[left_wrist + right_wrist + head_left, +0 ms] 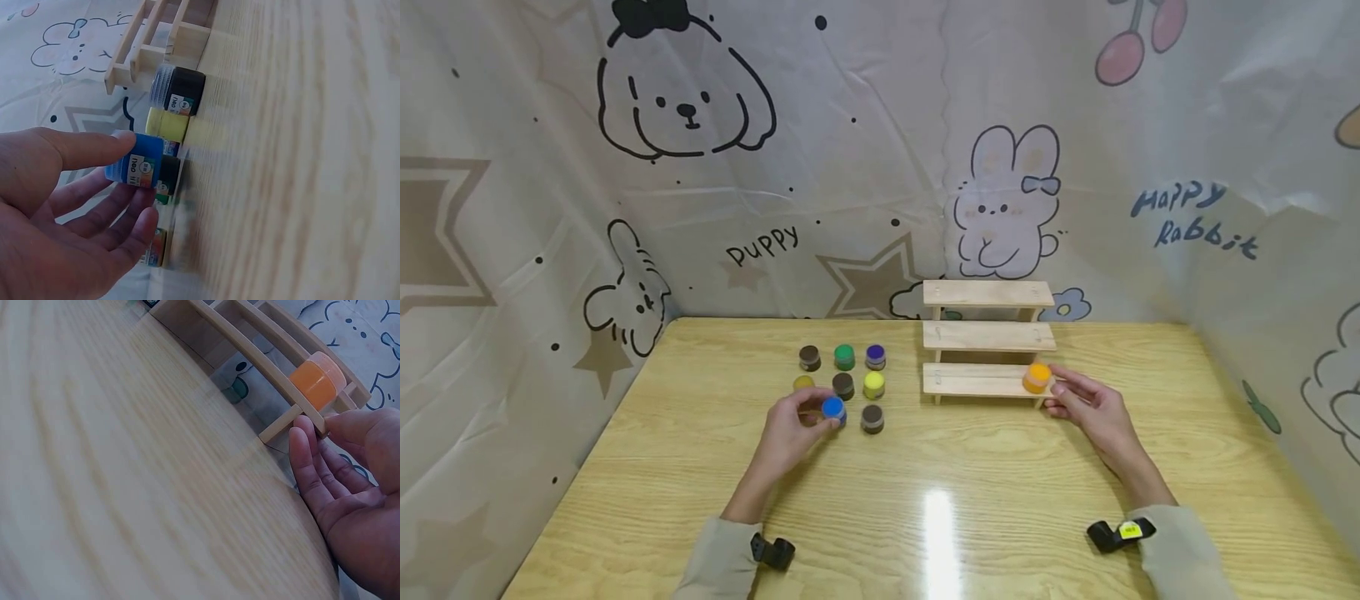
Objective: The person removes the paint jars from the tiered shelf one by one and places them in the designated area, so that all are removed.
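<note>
Between its thumb and fingers, my left hand [792, 427] pinches a small blue paint jar [139, 161], apart from the tabletop in the left wrist view. On the right end of the lowest step of a three-tier wooden display stand [977, 382] sits an orange paint jar [1037, 378]. My right hand [1093, 412] grips that end of the step beside the jar, its thumb above and fingers [303, 453] below in the right wrist view. A yellow jar [874, 384] and a dark jar [872, 418] stand close to the left hand.
Other paint jars stand in rough rows: a brown jar [809, 358], a green jar [844, 357], a purple jar [876, 357], another dark jar [843, 385] and an ochre jar [803, 382] partly hidden by the left hand. A printed cloth [865, 183] hangs behind the wooden table [1000, 500].
</note>
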### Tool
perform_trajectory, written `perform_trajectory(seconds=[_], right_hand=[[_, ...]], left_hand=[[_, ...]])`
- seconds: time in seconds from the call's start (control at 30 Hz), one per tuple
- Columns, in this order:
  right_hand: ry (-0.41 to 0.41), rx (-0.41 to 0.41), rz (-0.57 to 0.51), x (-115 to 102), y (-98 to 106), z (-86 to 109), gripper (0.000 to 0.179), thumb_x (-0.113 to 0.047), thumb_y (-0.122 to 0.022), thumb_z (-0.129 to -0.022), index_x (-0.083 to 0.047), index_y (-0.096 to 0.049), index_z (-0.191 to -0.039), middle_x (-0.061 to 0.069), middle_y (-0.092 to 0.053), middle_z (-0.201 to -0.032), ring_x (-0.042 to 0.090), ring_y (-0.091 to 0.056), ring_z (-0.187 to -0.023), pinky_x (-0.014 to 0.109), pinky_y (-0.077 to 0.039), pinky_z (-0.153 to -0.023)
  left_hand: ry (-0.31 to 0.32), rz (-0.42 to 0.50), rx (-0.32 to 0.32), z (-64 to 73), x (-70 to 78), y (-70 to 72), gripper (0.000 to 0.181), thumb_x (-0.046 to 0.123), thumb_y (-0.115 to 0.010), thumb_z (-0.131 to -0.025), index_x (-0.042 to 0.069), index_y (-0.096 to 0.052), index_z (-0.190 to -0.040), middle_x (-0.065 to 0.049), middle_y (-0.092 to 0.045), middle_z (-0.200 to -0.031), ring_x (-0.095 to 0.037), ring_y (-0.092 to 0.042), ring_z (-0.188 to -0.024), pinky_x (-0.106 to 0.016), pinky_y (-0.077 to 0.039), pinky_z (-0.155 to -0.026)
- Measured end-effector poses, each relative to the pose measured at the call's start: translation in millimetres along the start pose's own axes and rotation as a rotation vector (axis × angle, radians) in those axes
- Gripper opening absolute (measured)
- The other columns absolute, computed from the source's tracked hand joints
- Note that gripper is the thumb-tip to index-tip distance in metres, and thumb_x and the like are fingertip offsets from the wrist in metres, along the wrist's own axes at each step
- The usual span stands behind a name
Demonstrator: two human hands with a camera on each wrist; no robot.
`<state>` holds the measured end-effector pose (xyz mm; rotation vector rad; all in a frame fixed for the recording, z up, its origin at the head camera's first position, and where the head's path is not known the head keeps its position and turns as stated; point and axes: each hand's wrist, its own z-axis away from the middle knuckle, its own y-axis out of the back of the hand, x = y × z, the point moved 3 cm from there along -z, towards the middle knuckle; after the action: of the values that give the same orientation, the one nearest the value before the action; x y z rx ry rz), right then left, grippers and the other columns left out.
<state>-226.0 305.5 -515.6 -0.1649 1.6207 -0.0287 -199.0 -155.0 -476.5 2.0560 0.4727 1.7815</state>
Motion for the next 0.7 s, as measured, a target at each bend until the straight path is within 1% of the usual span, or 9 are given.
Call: perform_trajectory(seconds=[0.17, 0.37, 0.6, 0.7], right_hand=[[0.015, 0.0, -0.008, -0.1, -0.7, 0.6, 0.048, -0.008, -0.064, -0.102, 0.007, -0.051, -0.145, -0.003, -0.074, -0.114, 0.013, -0.074, -0.089, 0.029, -0.06, -0.082], [0.02, -0.006, -0.026, -0.6, -0.3, 0.5, 0.045, -0.006, -0.063, -0.102, 0.005, -0.054, -0.144, -0.001, -0.075, -0.112, 0.013, -0.074, -0.089, 0.029, -0.06, -0.081], [0.015, -0.007, -0.014, 0.0, 0.0, -0.3, 0.047, -0.007, -0.063, -0.102, 0.006, -0.051, -0.145, 0.0, -0.074, -0.111, 0.013, -0.073, -0.089, 0.029, -0.06, -0.082], [0.007, -0.004, -0.012, 1.1, 0.0, 0.1, 0.048, -0.008, -0.064, -0.102, 0.006, -0.051, -0.146, 0.0, -0.074, -0.111, 0.013, -0.073, -0.089, 0.029, -0.06, -0.082]], left_hand=[[0.017, -0.026, -0.02, -0.8, -2.7, -1.2, 0.035, -0.006, -0.081, -0.084, -0.001, -0.071, -0.117, -0.01, -0.07, -0.107, -0.029, -0.068, -0.104, -0.04, -0.059, -0.085], [0.029, -0.026, -0.032, -1.5, -5.3, -4.1, 0.033, -0.007, -0.08, -0.084, 0.0, -0.071, -0.115, -0.011, -0.069, -0.109, -0.028, -0.067, -0.105, -0.043, -0.058, -0.088], [0.003, -0.041, -0.031, -1.0, -5.6, -6.2, 0.03, -0.004, -0.081, -0.085, 0.002, -0.072, -0.113, -0.01, -0.07, -0.109, -0.029, -0.068, -0.103, -0.046, -0.058, -0.087], [0.006, -0.044, -0.026, -0.9, -6.9, -7.0, 0.031, -0.004, -0.081, -0.085, 0.002, -0.072, -0.113, -0.01, -0.071, -0.109, -0.029, -0.068, -0.103, -0.046, -0.057, -0.087]])
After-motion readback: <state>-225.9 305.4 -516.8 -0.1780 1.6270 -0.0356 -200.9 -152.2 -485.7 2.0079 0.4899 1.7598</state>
